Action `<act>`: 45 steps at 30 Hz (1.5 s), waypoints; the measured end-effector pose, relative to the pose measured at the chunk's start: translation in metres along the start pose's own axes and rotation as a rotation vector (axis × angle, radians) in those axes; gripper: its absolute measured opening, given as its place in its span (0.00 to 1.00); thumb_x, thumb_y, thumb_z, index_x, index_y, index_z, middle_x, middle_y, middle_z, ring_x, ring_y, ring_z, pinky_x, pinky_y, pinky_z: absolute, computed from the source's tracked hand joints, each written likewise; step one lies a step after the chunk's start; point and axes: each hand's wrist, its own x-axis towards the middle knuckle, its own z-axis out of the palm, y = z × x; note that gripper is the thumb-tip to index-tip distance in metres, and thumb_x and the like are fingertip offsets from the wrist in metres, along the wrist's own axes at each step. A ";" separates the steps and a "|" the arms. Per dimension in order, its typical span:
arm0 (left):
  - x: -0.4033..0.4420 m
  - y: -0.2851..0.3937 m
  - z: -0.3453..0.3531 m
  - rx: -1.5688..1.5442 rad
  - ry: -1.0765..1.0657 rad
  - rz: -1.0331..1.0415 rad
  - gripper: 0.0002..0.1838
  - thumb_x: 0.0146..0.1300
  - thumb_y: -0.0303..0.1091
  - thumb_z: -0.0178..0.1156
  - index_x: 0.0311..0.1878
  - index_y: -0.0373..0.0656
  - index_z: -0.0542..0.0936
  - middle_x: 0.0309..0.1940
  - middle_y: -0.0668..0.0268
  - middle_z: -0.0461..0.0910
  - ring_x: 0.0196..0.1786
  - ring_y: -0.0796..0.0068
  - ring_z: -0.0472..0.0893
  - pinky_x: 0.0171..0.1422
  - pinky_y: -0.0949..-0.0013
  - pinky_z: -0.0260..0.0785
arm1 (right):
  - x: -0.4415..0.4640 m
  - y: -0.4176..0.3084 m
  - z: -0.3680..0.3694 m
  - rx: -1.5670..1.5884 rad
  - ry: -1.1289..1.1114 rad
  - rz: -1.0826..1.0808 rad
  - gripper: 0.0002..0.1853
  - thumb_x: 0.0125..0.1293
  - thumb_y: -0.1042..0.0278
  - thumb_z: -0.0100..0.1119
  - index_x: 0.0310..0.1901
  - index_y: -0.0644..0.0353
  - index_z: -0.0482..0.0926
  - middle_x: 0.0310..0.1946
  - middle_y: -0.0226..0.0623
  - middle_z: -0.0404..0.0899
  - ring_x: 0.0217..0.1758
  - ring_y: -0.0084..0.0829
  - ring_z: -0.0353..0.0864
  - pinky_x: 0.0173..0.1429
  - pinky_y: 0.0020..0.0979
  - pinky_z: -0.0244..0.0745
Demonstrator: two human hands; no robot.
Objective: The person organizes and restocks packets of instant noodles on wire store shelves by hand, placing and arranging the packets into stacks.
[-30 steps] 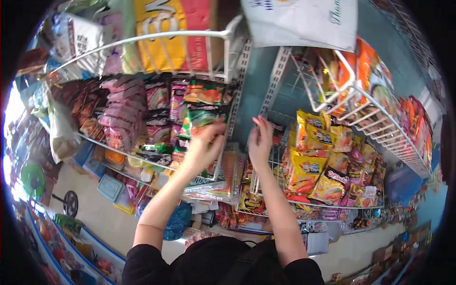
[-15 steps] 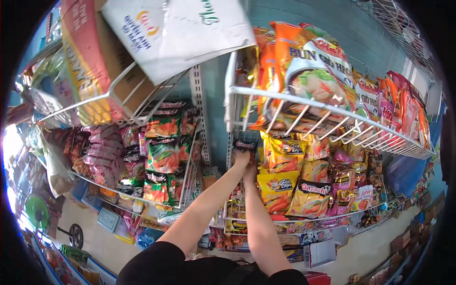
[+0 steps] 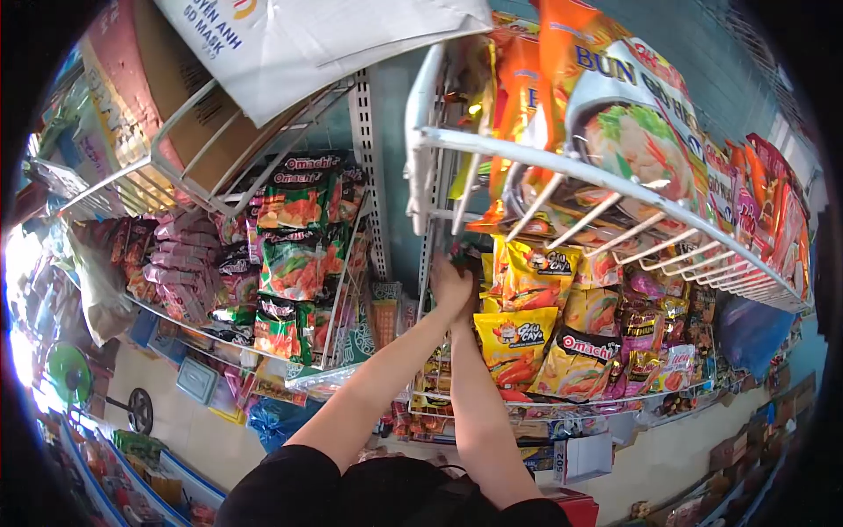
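Both hands reach into the corner of the right rack, left of the yellow noodle packets (image 3: 518, 347). My left hand (image 3: 450, 285) is in front, its fingers on a dark packet (image 3: 464, 256) that shows only in part. Mostly behind it is my right hand (image 3: 466, 314), close against the same packet, its fingers hidden. Beside the hands stands an upper stack of yellow packets (image 3: 537, 274). Green and red Omachi packets (image 3: 292, 263) are piled on the left rack, apart from the hands.
An upper wire basket (image 3: 571, 171) with large orange noodle bags (image 3: 558, 79) juts out above and right of the hands. A white carton (image 3: 334, 44) overhangs at the top left. Slotted uprights (image 3: 362, 149) stand between the racks. A blue bag (image 3: 279, 422) lies low down.
The hands were apart a second ago, the left by the Omachi packets; they then came together in the right rack's corner. Since then the view has shifted slightly, and the dark packet shows less.
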 end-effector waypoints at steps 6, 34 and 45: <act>-0.010 0.023 -0.028 0.210 -0.199 0.041 0.29 0.47 0.45 0.67 0.48 0.40 0.68 0.51 0.50 0.69 0.45 0.52 0.78 0.41 0.55 0.74 | -0.008 -0.024 0.002 -0.143 0.107 -0.150 0.23 0.67 0.53 0.47 0.55 0.61 0.69 0.53 0.39 0.69 0.54 0.39 0.70 0.60 0.38 0.65; -0.005 -0.044 -0.410 -0.579 0.108 0.107 0.29 0.55 0.23 0.49 0.63 0.31 0.59 0.51 0.57 0.73 0.53 0.72 0.72 0.60 0.69 0.63 | -0.113 -0.174 0.215 -0.220 -0.746 -0.050 0.26 0.68 0.71 0.51 0.66 0.65 0.59 0.56 0.36 0.70 0.48 0.22 0.75 0.52 0.25 0.71; 0.042 -0.121 -0.486 -0.045 0.262 0.309 0.27 0.54 0.19 0.50 0.59 0.45 0.71 0.39 0.56 0.78 0.37 0.67 0.79 0.43 0.67 0.70 | -0.161 -0.115 0.314 -0.485 -0.702 -0.546 0.21 0.57 0.71 0.62 0.53 0.56 0.71 0.46 0.45 0.78 0.50 0.45 0.78 0.50 0.38 0.72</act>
